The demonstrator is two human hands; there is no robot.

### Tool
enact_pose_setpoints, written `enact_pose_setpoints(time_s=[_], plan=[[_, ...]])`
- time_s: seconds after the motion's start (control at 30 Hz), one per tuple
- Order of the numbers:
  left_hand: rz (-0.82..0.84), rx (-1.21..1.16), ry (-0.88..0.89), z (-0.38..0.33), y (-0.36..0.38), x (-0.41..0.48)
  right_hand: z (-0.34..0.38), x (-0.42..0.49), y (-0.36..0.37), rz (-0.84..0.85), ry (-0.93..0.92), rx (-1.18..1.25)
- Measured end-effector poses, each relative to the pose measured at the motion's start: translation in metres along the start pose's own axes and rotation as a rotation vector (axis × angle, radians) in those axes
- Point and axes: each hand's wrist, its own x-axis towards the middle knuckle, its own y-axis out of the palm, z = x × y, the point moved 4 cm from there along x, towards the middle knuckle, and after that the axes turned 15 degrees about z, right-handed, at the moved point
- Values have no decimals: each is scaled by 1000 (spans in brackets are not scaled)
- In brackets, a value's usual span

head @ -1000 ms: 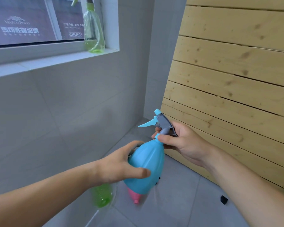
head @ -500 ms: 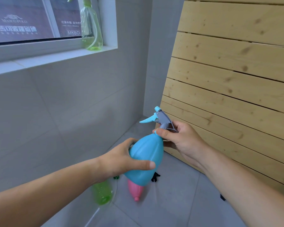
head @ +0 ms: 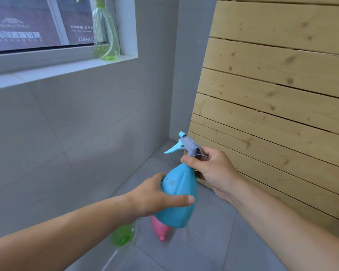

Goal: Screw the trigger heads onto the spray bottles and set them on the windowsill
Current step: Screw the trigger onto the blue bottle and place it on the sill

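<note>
My left hand point(head: 157, 196) wraps around the belly of a blue spray bottle point(head: 179, 194) held in the air, tilted a little. A grey and blue trigger head point(head: 186, 144) sits on its neck, and my right hand point(head: 213, 169) pinches the collar under that head. On the white windowsill point(head: 53, 70) at the upper left stands a clear green spray bottle point(head: 106, 36) with its head on. Below my hands a pink bottle point(head: 160, 228) without a head and a green bottle point(head: 122, 236) lie on the floor.
A slatted wooden panel point(head: 272, 106) leans against the wall on the right, close behind my right hand. Grey tiles cover the wall point(head: 76, 124) under the window and the floor point(head: 209, 241).
My right hand has shifted its grip around the bottle's neck, and the bottle with both hands has risen slightly. The view has drifted a little, bringing the windowsill bottle more into frame.
</note>
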Motion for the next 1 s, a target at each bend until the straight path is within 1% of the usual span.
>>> enact_pose_setpoints(time_s=[0.17, 0.3, 0.37, 0.5, 0.53, 0.7, 0.73, 0.83, 0.9, 0.93, 1.0], plan=[[28, -78, 9, 1, 3, 0, 1, 1, 2, 8, 4, 6], [158, -229, 76, 0, 6, -2, 4, 1, -3, -10, -5, 8], [171, -222, 98, -1, 6, -2, 3, 2, -5, -15, -7, 8], [98, -137, 131, -5, 6, 1, 1, 1, -3, -5, -7, 13], [103, -141, 130, -5, 7, 1, 1, 1, -4, -4, -7, 13], [287, -425, 129, 2, 7, 4, 1, 4, -5, -9, -17, 95], [284, -416, 140, 1, 6, 5, 1, 4, -6, -13, -21, 111], [148, -238, 160, -4, 5, 2, 2, 4, -5, -17, -29, 132], [98, -152, 149, -4, 4, 3, 2, 4, -3, -13, -27, 137], [124, -166, 157, -3, 6, 4, 2, 4, -3, -10, -27, 156], [213, -304, 179, -4, 8, 5, 3, 4, -3, 4, -26, 224]])
